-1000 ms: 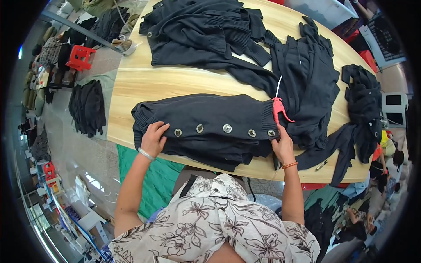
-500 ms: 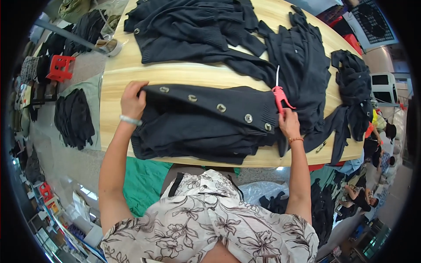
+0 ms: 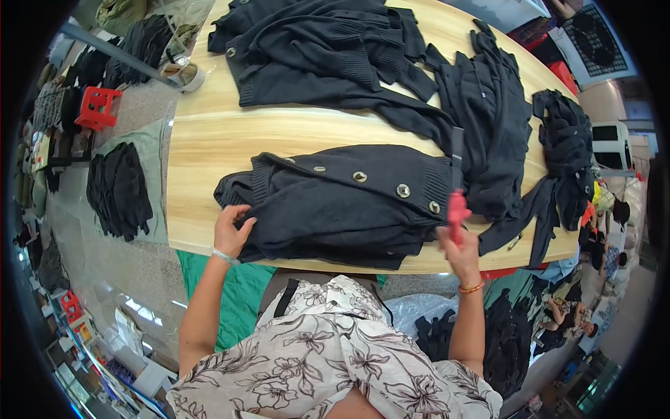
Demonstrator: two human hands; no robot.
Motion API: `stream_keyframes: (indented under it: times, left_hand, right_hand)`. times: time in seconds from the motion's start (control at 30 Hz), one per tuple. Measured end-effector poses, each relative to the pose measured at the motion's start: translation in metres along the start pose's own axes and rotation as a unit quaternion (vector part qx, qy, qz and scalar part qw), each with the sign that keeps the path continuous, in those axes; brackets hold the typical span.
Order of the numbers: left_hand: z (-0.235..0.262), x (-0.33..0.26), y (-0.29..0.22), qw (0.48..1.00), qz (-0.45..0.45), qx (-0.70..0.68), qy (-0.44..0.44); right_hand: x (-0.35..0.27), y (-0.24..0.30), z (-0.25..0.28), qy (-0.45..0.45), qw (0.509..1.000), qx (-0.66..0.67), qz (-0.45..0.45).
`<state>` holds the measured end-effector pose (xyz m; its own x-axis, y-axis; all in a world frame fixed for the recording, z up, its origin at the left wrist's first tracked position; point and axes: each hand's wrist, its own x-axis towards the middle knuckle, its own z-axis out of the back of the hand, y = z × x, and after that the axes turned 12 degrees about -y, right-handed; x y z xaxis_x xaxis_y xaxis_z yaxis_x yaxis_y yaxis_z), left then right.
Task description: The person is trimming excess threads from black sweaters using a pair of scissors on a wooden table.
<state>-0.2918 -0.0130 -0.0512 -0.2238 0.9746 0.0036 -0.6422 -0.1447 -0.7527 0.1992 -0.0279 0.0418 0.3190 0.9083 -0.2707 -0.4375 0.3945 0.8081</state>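
Observation:
A black knitted cardigan (image 3: 328,202) lies folded on the near part of the table, with a row of large shiny buttons running slantwise along its front band. At its near left edge, my left hand (image 3: 232,229) has thumb and fingers closed on the knit. My right hand (image 3: 460,255) is wrapped round the handle of red-handled scissors (image 3: 457,209), just past the cardigan's right edge. Their dark grey blade points away from me and is smeared by motion, so I cannot tell whether the blades are apart.
More black knitted garments (image 3: 314,56) lie on the far side of the wooden table (image 3: 202,140). Others (image 3: 488,133) spread along its right. A white tub (image 3: 187,75) stands at the far left edge. On the floor are a red stool (image 3: 98,108) and a dark clothes pile (image 3: 118,190).
My left hand has let go of the raised button band and come down to the cardigan's near left edge. The band now lies lower. My right hand has moved nearer me and turned the scissors.

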Motion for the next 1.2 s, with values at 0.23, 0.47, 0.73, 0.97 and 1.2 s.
stream_keyframes:
  times: [0.23, 0.47, 0.73, 0.97, 1.2]
  left_hand:
    - [0.023, -0.001, -0.044, 0.965, 0.021, -0.246, 0.086]
    - [0.033, 0.025, -0.026, 0.912, 0.115, -0.381, 0.093]
    - [0.052, 0.035, -0.037, 0.861, 0.131, -0.431, 0.236]
    - [0.007, 0.068, -0.007, 0.933, 0.164, -0.310, 0.078]
    - [-0.055, 0.121, 0.011, 0.940, 0.133, -0.206, 0.239]
  right_hand:
    - [0.004, 0.091, -0.114, 0.029, 0.936, -0.257, 0.239]
    - [0.148, 0.046, -0.066, 0.107, 0.969, -0.132, 0.179]
    - [0.215, 0.080, -0.070, 0.196, 0.958, -0.194, 0.081]
    - [0.212, 0.065, -0.069, 0.207, 0.946, -0.217, 0.123]
    - [0.133, 0.085, -0.051, 0.223, 0.944, -0.211, 0.121]
